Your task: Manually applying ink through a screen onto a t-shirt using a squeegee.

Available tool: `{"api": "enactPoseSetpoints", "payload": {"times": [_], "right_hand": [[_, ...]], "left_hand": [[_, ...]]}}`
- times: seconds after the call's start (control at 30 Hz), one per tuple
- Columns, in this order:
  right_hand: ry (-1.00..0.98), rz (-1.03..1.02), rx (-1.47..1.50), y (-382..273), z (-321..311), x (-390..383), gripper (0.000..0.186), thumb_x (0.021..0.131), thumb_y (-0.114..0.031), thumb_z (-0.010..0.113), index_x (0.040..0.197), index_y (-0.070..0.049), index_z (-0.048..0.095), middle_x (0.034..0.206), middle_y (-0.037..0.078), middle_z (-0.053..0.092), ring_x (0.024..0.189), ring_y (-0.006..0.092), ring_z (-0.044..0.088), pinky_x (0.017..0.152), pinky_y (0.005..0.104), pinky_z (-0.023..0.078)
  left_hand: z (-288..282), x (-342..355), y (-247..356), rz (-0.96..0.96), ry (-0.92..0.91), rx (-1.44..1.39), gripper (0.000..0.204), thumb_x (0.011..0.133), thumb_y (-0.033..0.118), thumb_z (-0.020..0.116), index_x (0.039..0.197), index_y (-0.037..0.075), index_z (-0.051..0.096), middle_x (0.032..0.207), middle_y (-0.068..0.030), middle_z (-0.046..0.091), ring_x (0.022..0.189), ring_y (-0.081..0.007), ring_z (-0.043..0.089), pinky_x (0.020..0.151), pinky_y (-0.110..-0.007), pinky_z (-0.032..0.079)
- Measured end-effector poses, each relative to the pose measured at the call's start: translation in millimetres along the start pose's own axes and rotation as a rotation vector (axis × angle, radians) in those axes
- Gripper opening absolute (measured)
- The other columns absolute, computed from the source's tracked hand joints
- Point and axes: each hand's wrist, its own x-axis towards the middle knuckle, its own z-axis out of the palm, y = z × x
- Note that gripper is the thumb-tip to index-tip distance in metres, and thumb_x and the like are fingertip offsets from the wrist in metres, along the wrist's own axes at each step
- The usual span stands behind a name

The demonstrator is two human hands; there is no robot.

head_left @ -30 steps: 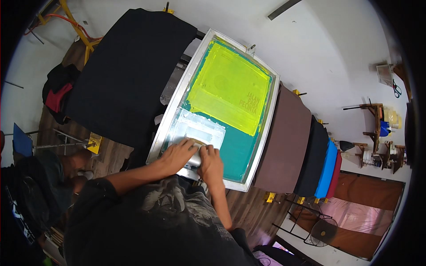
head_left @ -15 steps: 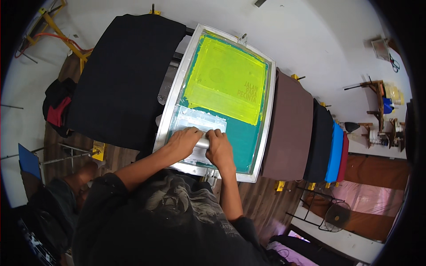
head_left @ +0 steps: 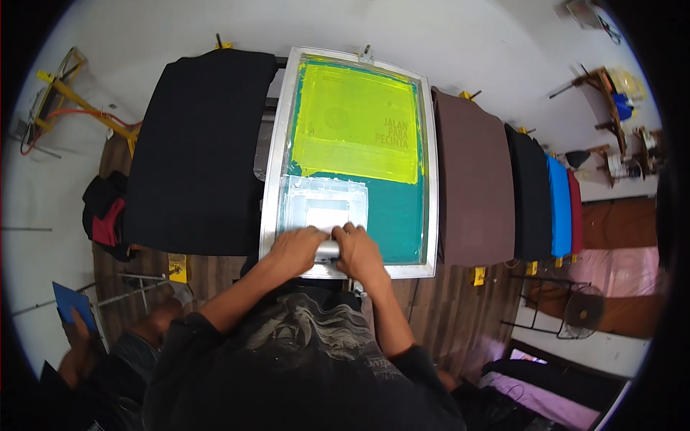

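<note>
A silver-coloured squeegee (head_left: pixel 328 248) lies across the near left part of a screen-printing frame (head_left: pixel 432 179). My left hand (head_left: pixel 295 250) grips its left end and my right hand (head_left: pixel 358 251) its right end, fingers curled over the top. Both hands are close together near the frame's near edge. Just beyond them, white ink (head_left: pixel 295 194) is smeared around a bright white rectangle (head_left: pixel 328 213). The mesh (head_left: pixel 395 223) is green, and a large yellow-green patch (head_left: pixel 352 115) with faint lettering covers its far half. The squeegee's lower edge is hidden by my hands.
A black cloth-covered board (head_left: pixel 198 154) stands left of the frame. On the right follow brown (head_left: pixel 474 179), black (head_left: pixel 530 194), blue (head_left: pixel 558 205) and red ones. At lower left another person's hand (head_left: pixel 80 323) holds a blue panel (head_left: pixel 73 304). A fan (head_left: pixel 582 314) stands at right.
Both hands have drawn the squeegee toward me, close to the frame's near edge, baring the white rectangle. My view has turned slightly, so the frame looks straighter. The blue panel at left has shifted.
</note>
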Motion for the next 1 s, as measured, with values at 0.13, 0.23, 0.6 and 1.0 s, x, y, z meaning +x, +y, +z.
{"api": "enactPoseSetpoints", "payload": {"times": [0.13, 0.23, 0.6, 1.0], "right_hand": [[0.035, 0.018, -0.099, 8.1, -20.8, 55.2, 0.04, 0.067, -0.005, 0.076, 0.104, -0.008, 0.061, 0.105, 0.017, 0.062, 0.1, 0.0408, 0.061, 0.079, 0.0506, 0.056], [0.025, 0.031, -0.122, 16.1, -18.5, 91.6, 0.038, 0.072, -0.009, 0.075, 0.108, -0.008, 0.062, 0.111, 0.018, 0.062, 0.105, 0.0391, 0.061, 0.082, 0.0479, 0.057], [-0.005, 0.001, 0.012, -0.9, 13.3, 16.5, 0.047, 0.063, -0.008, 0.081, 0.106, -0.005, 0.062, 0.105, 0.014, 0.061, 0.103, 0.0352, 0.06, 0.078, 0.0452, 0.057], [0.103, 0.046, -0.024, 56.0, -27.2, 69.0, 0.029, 0.067, -0.002, 0.07, 0.096, -0.005, 0.066, 0.093, 0.018, 0.067, 0.088, 0.0394, 0.065, 0.076, 0.0475, 0.055]], "left_hand": [[-24.4, 40.5, -11.4, -0.042, 0.143, 0.002, 0.039, 0.078, -0.003, 0.06, 0.114, 0.008, 0.068, 0.107, -0.0162, 0.067, 0.102, -0.0357, 0.065, 0.087, -0.044, 0.053], [-37.6, 66.6, -33.7, -0.01, 0.138, 0.028, 0.041, 0.075, -0.004, 0.063, 0.114, 0.007, 0.067, 0.107, -0.0177, 0.067, 0.101, -0.0378, 0.064, 0.088, -0.045, 0.052], [1.9, -0.4, -20.1, 0.087, 0.097, -0.042, 0.044, 0.073, -0.008, 0.061, 0.115, 0.001, 0.063, 0.109, -0.0189, 0.065, 0.103, -0.0385, 0.063, 0.088, -0.045, 0.052], [-23.6, 96.1, -8.0, 0.033, 0.038, 0.034, 0.033, 0.076, 0.0, 0.062, 0.107, 0.007, 0.069, 0.098, -0.0198, 0.069, 0.094, -0.0392, 0.067, 0.083, -0.047, 0.054]]}}
